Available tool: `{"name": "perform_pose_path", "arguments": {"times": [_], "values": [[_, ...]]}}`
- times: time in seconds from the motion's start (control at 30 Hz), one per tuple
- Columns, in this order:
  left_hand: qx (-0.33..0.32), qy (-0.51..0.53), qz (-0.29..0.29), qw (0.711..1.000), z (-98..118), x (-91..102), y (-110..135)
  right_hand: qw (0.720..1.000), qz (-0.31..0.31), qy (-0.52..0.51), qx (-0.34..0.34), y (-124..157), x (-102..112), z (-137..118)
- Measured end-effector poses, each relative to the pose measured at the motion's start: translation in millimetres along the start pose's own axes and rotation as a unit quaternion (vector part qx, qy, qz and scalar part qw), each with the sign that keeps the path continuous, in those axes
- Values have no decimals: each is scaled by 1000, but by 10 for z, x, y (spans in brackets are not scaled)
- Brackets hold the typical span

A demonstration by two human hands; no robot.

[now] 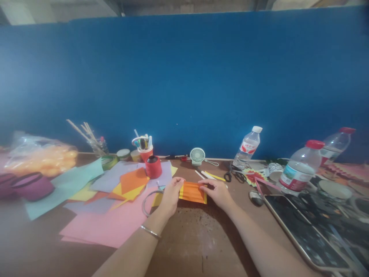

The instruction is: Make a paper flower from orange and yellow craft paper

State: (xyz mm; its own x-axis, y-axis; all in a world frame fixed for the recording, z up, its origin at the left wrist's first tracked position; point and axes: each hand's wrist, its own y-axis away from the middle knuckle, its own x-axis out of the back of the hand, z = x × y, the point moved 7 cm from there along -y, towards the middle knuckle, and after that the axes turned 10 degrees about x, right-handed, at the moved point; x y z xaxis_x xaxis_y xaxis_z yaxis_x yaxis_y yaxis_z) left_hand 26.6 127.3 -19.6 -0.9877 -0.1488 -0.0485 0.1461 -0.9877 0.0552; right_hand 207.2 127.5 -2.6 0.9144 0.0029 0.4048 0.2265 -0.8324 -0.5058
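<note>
A folded piece of orange paper with yellow edges (192, 191) lies on the brown table (190, 238) in front of me. My left hand (171, 194) pinches its left end with curled fingers. Its right end is gripped by my right hand (218, 192), fingers pressed on the top edge. A thin bracelet sits on my left wrist.
Sheets of pink, lilac, orange and teal paper (115, 192) spread at left, beside a red cup (153, 166) and a pen holder (144, 148). A small fan (197, 156), scissors (234, 175), water bottles (248, 148) and a phone (302, 231) lie right. A blue partition stands behind.
</note>
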Motion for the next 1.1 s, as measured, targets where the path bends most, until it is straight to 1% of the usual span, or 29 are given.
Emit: {"name": "perform_pose_path", "arguments": {"times": [0.27, 0.5, 0.8, 1.1], "values": [[-53, -131, -35, 989, 126, -12, -7, 998, 36, -37, -20, -17, 25, 128], [-101, -190, -41, 976, 225, 1, 0, 996, 70, -53, -32, -33, 73, 237], [-87, -204, -58, 973, 209, -13, -3, 998, 45, -41, -9, -34, 83, 105], [-70, -198, -31, 977, 127, 19, -48, 998, 47, -27, -17, -40, 98, 94]]}}
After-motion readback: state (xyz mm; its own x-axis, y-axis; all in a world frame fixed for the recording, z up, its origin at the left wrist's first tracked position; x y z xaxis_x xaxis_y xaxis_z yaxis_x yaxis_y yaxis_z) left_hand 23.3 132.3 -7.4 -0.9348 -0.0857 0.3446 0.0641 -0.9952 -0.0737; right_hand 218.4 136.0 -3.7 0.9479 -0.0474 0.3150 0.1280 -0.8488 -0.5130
